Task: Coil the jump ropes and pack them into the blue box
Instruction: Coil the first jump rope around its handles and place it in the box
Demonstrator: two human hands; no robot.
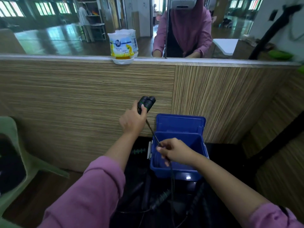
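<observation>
Left hand [131, 120] clamped on 2 handles [146, 103], raised for slack. Right hand [174, 151] pinches cord [152, 130] over open blue box [179, 168], guiding it. Spare ropes [160, 197] below.

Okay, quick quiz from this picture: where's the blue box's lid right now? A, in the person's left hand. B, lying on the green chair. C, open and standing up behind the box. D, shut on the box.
C: the lid stands upright behind the open blue box, while the left hand grips the rope handles.
</observation>
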